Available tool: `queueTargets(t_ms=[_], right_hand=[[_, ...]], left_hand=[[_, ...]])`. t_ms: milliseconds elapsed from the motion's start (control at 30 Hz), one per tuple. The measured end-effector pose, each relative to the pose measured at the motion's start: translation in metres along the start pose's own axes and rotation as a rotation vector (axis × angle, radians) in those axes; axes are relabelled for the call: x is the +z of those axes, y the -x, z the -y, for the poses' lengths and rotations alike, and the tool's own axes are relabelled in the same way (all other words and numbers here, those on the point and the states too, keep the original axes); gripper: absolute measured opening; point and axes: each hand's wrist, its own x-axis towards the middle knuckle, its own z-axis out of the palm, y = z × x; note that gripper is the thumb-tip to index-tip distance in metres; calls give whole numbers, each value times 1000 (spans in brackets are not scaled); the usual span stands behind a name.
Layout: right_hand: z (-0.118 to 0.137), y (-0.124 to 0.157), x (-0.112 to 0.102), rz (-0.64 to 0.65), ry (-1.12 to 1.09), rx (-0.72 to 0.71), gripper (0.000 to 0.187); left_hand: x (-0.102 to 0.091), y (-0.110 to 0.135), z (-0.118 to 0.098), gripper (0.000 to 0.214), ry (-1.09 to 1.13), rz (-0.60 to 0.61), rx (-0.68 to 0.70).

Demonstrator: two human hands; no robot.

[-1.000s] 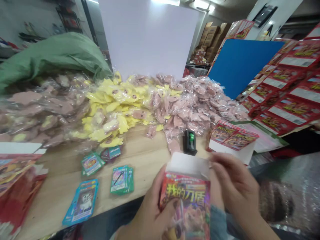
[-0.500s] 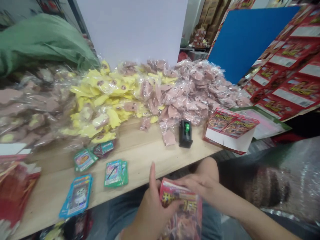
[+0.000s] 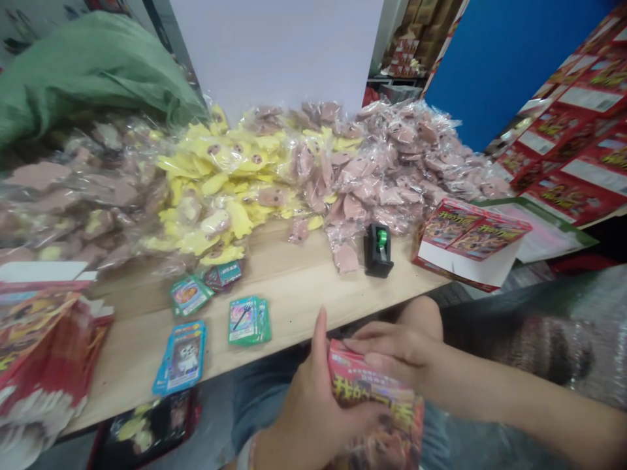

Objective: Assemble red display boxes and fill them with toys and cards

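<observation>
My left hand grips a red printed box above my lap, thumb across its front and forefinger pointing up beside it. My right hand lies over the box's top end, its fingers closed on the upper edge and flap. On the table just beyond are stacks of cards: green-bordered ones with a fork picture, blue-bordered ones, and another green stack. A black tape dispenser with green tape stands farther right.
Bagged pink pieces and yellow pieces are heaped along the back. Flattened red cartons lie at left. A red and white display box sits at right, near stacked red boxes. An open dark container is below the table edge.
My right hand has shifted over the box's top, and the top edge looks pressed flatter. The view has turned left, so the table's things appear farther right.
</observation>
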Motion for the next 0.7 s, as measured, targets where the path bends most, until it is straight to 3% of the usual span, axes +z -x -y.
queueTargets(t_ms=[67,133,167,233,300,333,367,400,433,500,567,633,700], right_hand=[[6,7,6,2,94,-72,37],[3,15,19,-161,182,-110,37],[-1,19,27,-270,208,-128,33],[-12,26,41,-456,221,-200,23],[-25,28,43,-490,213,-301,21],[-31,25,36,-517,193,-331,20],[-38,20,24,-591,157,-327,22],[-46,13,7,-706,96,-259,26],[-55,4,-14,-846,19,-139,32],[-75,-21,-59,-1052,-171,224,38],[-96,-48,-97,-1007,-299,469,36],[-113,-73,-119,-901,-391,596,29],[-124,-89,-127,-845,-472,675,23]], left_hand=[[3,-2,1,118,75,-94,49],[-1,-6,-4,95,190,-107,96],[-8,-9,-9,77,227,-42,106],[-29,-15,-25,44,210,241,102],[-57,-22,-46,28,86,586,133],[-70,-28,-56,26,3,695,181],[-82,-35,-65,25,-82,722,247],[-90,-44,-71,25,-171,658,317],[-96,-56,-74,27,-269,521,387],[-97,-84,-68,32,-474,201,486],[-90,-112,-51,36,-655,32,522],[-79,-133,-30,36,-758,13,544],[-71,-142,-14,35,-792,22,570]])
